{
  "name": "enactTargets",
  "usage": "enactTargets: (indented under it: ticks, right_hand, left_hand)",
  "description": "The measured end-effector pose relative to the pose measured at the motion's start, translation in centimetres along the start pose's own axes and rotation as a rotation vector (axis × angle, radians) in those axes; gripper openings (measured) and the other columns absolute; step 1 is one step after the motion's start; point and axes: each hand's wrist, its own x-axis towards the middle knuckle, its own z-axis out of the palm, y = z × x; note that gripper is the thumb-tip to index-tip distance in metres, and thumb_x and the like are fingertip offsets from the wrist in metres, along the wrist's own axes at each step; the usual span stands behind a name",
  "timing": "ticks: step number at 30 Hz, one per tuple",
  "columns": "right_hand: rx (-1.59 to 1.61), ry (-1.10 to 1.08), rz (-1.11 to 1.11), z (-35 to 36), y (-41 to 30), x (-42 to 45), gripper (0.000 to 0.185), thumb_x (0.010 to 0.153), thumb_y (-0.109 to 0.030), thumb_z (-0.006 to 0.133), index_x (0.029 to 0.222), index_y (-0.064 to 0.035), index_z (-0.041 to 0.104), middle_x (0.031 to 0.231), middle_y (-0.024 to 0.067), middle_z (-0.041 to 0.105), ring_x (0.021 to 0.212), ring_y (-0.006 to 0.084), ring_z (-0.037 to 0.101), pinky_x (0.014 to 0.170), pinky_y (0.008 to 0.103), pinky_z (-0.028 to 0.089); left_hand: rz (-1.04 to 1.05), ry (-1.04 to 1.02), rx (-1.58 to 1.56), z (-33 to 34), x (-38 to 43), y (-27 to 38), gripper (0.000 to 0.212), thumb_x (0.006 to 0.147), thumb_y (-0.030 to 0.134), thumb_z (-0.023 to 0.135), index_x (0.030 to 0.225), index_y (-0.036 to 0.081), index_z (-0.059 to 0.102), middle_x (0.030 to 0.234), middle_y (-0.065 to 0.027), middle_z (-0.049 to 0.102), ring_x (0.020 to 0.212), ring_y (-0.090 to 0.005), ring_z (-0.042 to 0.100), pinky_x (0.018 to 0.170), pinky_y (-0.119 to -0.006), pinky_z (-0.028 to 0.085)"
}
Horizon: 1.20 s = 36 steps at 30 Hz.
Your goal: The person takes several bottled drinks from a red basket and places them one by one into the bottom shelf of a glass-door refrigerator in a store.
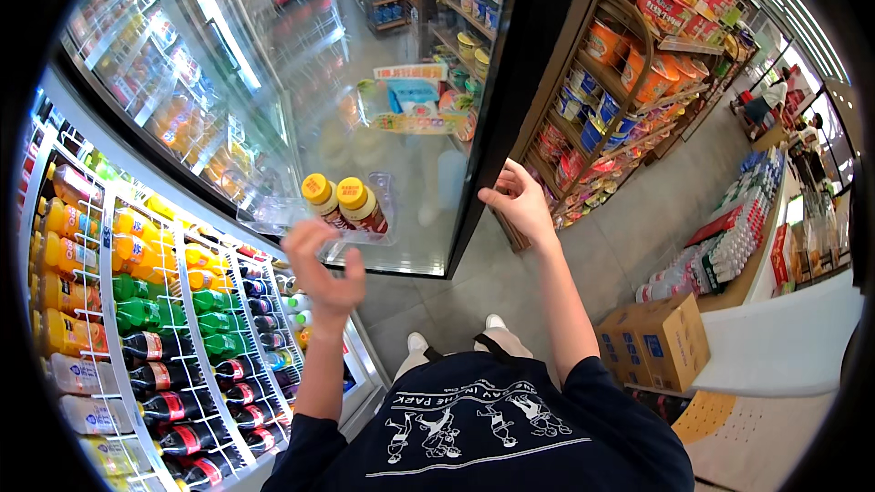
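Note:
The glass cooler door point(410, 205) stands swung out before me, framed in black. My right hand point(523, 205) is at the outer edge of its frame point(472, 232), thumb on the black strip and fingers curled beside it. My left hand point(325, 270), blurred, is raised with thumb and fingers apart and nothing in it. Just beyond it, two yellow-capped bottles point(352, 195) stand in a clear plastic holder point(386, 232) at the door. To the left, white wire racks point(184, 294) hold orange drinks point(137, 253), green bottles point(140, 304) and dark cola bottles point(171, 406).
Shelves of instant noodle cups point(608, 109) rise past the door on the right. A cardboard box point(653, 342) and packs of bottles point(724, 239) are by a white counter point(779, 342). A person point(765, 99) is in the distance. Grey tiles point(437, 301) floor the aisle.

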Motion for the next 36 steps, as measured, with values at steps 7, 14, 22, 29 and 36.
enactTargets:
  ticks: [7, 14, 22, 29, 36]
  right_hand:
    - [0.221, -0.550, -0.212, 0.3, -0.3, 2.8, 0.102, 0.065, -0.026, 0.086, 0.146, -0.0062, 0.027, 0.127, 0.0065, 0.050, 0.121, 0.0176, 0.045, 0.106, 0.0432, 0.032]
    - [0.189, -0.645, -0.329, 0.8, -0.5, 2.3, 0.085, 0.060, -0.031, 0.089, 0.124, -0.0055, 0.040, 0.108, 0.0050, 0.046, 0.104, 0.0156, 0.045, 0.097, 0.0317, 0.037]
    - [0.019, -0.844, -0.350, 1.3, -1.0, -0.1, 0.069, 0.057, -0.043, 0.088, 0.089, -0.0093, 0.037, 0.087, 0.0020, 0.038, 0.078, 0.0142, 0.038, 0.072, 0.0298, 0.039]
    - [0.145, -1.304, -0.174, 4.7, 2.5, -2.0, 0.064, 0.065, -0.045, 0.086, 0.067, -0.0132, 0.031, 0.065, -0.0060, 0.031, 0.058, 0.0069, 0.030, 0.051, 0.0252, 0.026]
    - [-0.037, -1.700, -0.159, 8.9, -1.3, -7.7, 0.069, 0.073, -0.046, 0.079, 0.049, -0.0133, 0.024, 0.051, -0.0080, 0.021, 0.050, 0.0066, 0.021, 0.045, 0.0304, 0.016]
  left_hand:
    - [-0.476, -0.286, -0.237, 8.3, -5.6, 8.0, 0.029, 0.077, 0.003, 0.066, 0.104, -0.001, 0.057, 0.103, -0.0146, 0.060, 0.093, -0.0261, 0.061, 0.077, -0.034, 0.051]
    - [-0.732, -0.185, -0.110, 14.4, -10.3, 11.2, 0.045, 0.082, 0.008, 0.068, 0.120, -0.003, 0.047, 0.114, -0.0172, 0.053, 0.107, -0.0265, 0.056, 0.083, -0.036, 0.051]
    - [-0.822, 0.158, 0.036, 14.3, -12.7, 14.0, 0.026, 0.090, 0.010, 0.060, 0.110, -0.002, 0.048, 0.102, -0.0125, 0.051, 0.096, -0.0222, 0.055, 0.079, -0.034, 0.050]
    - [-0.903, 0.309, 0.228, 11.8, -16.6, 15.4, 0.021, 0.095, 0.016, 0.048, 0.106, -0.001, 0.044, 0.098, -0.0137, 0.048, 0.088, -0.0253, 0.050, 0.080, -0.035, 0.043]
    - [-1.016, 0.452, 0.356, 6.1, -20.2, 17.4, 0.019, 0.096, 0.014, 0.044, 0.105, -0.002, 0.044, 0.091, -0.0151, 0.049, 0.080, -0.0257, 0.048, 0.075, -0.036, 0.041]
